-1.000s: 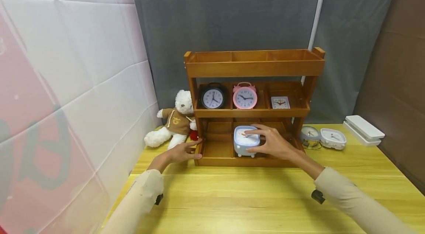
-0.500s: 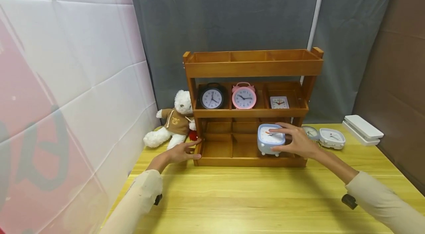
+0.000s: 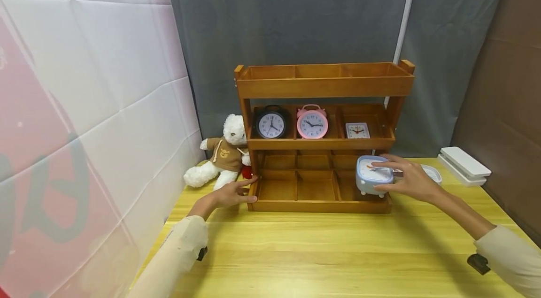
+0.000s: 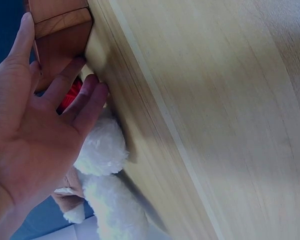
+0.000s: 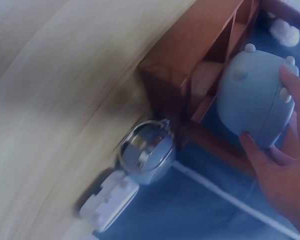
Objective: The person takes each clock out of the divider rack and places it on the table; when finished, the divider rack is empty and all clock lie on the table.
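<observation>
In the head view my right hand (image 3: 412, 180) grips a light blue alarm clock (image 3: 374, 173) with small white feet, holding it tilted at the right compartment of the bottom tier. The right wrist view shows the clock's blue underside (image 5: 252, 95) raised off the shelf floor, fingers and thumb around it. My left hand (image 3: 228, 193) touches the lower left end of the brown wooden shelf (image 3: 319, 206) with fairly straight fingers; the left wrist view shows this hand (image 4: 40, 125) beside the shelf's corner (image 4: 62, 37). Two bottom compartments, left and middle, hold nothing.
On the middle tier stand a black clock (image 3: 272, 124), a pink twin-bell clock (image 3: 312, 123) and a small white square clock (image 3: 357, 130). A white teddy bear (image 3: 228, 152) sits left. Right of the shelf lie a round metal-rimmed clock (image 5: 147, 150), a white clock (image 3: 432, 173) and a white box (image 3: 465, 164).
My right hand has carried the blue clock rightward from the bottom tier's middle compartment to its right end. The left hand stays at the shelf's left end.
</observation>
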The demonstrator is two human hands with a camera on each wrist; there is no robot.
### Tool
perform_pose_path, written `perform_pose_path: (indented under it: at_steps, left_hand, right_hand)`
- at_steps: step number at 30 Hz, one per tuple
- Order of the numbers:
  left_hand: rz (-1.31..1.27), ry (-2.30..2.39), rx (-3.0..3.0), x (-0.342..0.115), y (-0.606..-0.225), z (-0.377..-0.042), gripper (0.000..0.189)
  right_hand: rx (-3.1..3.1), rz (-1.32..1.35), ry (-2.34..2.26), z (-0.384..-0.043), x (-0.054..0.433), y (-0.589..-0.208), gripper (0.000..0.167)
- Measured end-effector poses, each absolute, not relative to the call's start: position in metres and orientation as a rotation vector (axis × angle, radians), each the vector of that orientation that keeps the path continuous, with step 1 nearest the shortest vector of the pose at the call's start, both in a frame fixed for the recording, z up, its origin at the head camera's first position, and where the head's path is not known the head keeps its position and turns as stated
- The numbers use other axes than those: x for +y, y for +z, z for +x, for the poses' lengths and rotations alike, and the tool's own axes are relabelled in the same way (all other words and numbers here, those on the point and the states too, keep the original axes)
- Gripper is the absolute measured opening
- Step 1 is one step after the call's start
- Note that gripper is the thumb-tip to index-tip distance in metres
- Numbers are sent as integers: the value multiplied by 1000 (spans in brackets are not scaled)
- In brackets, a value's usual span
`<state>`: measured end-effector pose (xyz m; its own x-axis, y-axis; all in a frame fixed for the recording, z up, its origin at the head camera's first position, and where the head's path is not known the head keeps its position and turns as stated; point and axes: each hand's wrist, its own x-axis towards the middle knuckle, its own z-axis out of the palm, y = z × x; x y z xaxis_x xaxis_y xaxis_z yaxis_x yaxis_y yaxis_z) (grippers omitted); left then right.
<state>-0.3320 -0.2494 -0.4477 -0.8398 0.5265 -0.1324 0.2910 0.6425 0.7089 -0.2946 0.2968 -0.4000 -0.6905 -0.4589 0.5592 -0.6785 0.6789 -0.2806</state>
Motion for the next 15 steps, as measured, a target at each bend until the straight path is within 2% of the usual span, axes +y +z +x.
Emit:
perform_pose_path:
  at_steps: [15]
  left_hand:
    - [660, 983, 2559, -248, -448, -332, 79]
  right_hand:
    - [-2472, 765, 566, -290, 364, -408, 62]
